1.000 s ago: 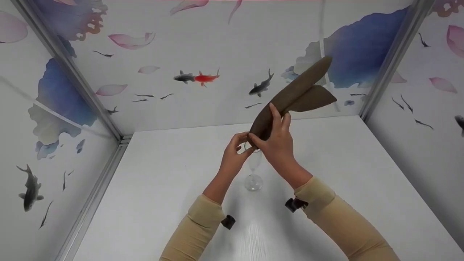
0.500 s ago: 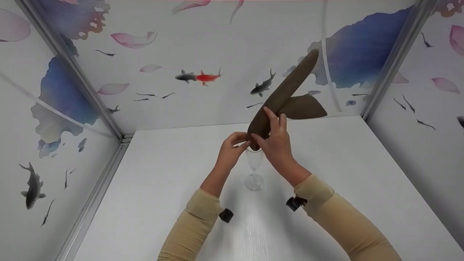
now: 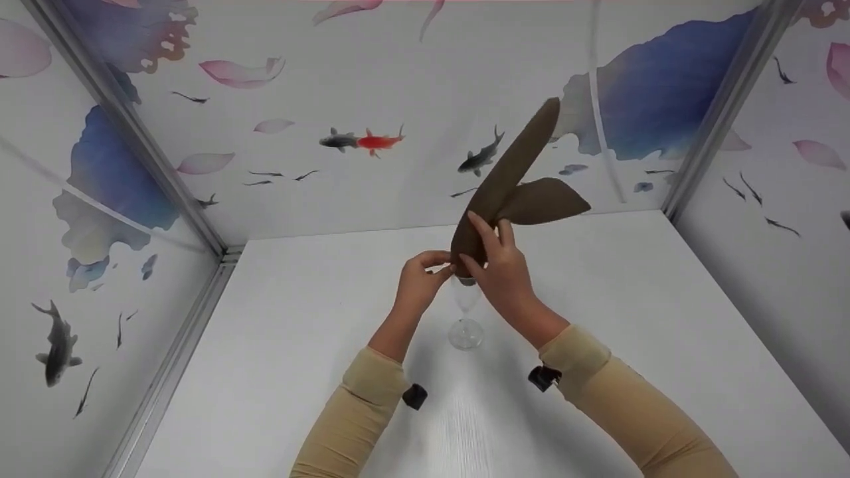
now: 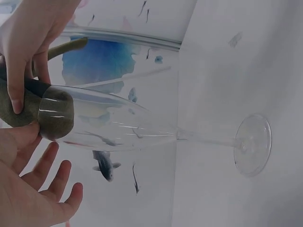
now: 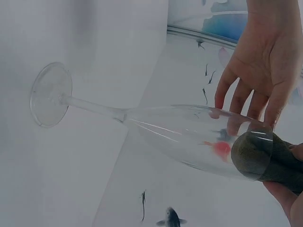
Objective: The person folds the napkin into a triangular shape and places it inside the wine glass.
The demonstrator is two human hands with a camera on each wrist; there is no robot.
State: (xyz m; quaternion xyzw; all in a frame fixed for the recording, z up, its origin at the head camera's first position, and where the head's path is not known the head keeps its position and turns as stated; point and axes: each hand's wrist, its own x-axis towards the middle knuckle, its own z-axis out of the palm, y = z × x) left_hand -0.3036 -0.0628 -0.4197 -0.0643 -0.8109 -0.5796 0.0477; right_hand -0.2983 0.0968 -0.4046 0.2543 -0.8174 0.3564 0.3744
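Observation:
A brown folded cloth napkin stands tilted over a clear champagne flute, one long fold pointing up and a pointed flap spreading right. In the left wrist view, the napkin's rounded lower end sits inside the flute's mouth. My right hand grips the napkin's lower part between thumb and fingers. My left hand pinches at the napkin's base by the rim, its other fingers spread beside the bowl in the right wrist view. The flute's base stands on the table; the hands partly hide its rim in the head view.
The flute stands on a white tabletop. White panels printed with fish, petals and blue leaves enclose the back and sides, joined by metal corner posts. Black wrist cameras hang under both sleeves.
The napkin has tipped more upright and moved down and left, its lower end now entering the flute's mouth. Both hands have lowered slightly with it.

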